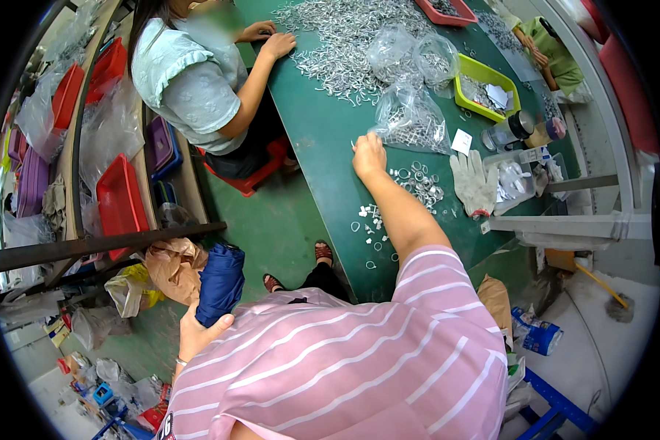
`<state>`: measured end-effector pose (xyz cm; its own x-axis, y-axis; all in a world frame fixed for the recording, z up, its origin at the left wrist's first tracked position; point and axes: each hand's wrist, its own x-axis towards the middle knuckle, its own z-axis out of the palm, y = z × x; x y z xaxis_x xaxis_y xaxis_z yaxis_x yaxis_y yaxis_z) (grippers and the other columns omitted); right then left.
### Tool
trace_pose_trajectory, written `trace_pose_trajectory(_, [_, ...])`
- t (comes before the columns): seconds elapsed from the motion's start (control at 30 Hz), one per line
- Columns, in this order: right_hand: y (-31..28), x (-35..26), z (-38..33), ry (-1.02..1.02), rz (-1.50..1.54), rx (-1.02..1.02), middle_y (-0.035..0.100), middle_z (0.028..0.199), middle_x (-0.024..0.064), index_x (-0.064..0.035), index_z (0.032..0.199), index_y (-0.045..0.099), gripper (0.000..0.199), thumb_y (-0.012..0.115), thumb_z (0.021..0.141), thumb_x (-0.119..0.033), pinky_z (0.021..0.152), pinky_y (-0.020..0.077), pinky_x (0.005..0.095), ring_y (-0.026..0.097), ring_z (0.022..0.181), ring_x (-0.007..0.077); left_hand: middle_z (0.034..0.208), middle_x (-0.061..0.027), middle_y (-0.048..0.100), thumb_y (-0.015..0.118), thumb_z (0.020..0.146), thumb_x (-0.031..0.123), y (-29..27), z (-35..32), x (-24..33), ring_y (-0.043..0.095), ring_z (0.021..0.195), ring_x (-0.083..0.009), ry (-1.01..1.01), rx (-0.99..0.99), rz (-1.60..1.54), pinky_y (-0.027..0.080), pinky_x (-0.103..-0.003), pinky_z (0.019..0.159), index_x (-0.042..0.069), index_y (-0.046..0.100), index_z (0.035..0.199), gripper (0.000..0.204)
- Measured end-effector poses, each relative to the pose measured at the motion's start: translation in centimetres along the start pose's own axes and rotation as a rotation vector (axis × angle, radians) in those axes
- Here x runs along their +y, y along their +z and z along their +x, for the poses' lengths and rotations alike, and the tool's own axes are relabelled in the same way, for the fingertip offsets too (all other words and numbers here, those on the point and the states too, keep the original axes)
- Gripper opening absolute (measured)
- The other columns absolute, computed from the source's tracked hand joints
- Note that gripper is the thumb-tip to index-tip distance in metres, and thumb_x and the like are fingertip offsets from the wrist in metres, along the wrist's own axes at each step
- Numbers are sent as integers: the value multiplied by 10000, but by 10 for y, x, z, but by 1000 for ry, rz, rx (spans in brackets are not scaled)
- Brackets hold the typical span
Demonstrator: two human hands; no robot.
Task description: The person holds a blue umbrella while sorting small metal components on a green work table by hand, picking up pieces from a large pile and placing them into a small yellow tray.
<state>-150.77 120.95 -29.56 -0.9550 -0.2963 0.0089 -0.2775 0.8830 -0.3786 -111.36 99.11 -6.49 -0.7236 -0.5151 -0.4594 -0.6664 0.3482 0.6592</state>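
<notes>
At the lower left, my left hand is closed round the lower end of a dark blue folded fabric bundle, perhaps a folded umbrella. My right arm reaches forward over the green table. There my right hand rests with curled fingers beside a clear plastic bag of small silvery metal parts. A tiny pale bit shows at its fingertips, too small to name. Loose metal rings and small pale pieces lie near my right forearm.
Across the table spreads a heap of metal parts. A yellow-green basket, bottles and a glove are at right. One co-worker sits at far left, another at far right. Shelves with red trays line the left.
</notes>
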Motion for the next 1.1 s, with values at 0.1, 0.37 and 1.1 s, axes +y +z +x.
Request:
trace_pose_trajectory(0.1, [-9, -8, -11, 70, 157, 26, 572, 947, 138, -45, 924, 578, 165, 609, 814, -163, 799, 455, 405, 556, 944, 301, 841, -147, 658, 795, 638, 421, 3, 0, 4, 627, 775, -181, -7, -25, 9, 480, -300, 726, -35, 593, 980, 605])
trace_pose_trajectory(0.37, [-39, -4, -54, -31, 709, 286, 598, 811, 112, -3, 828, 583, 63, 612, 775, 13, 625, 485, 297, 597, 690, 216, 801, -145, 654, 813, 609, 431, 16, 6, 4, 634, 730, -197, 91, -47, 21, 489, -306, 701, -41, 588, 959, 629])
trace_pose_trajectory(1.1, [-180, -28, -90, -347, 916, 782, 643, 847, 98, -9, 1057, 441, 367, 651, 764, 62, 710, 500, 253, 628, 766, 145, 860, -158, 649, 820, 604, 419, 27, 23, 56, 641, 788, -222, 271, -191, 109, 493, -317, 736, -48, 592, 1007, 657])
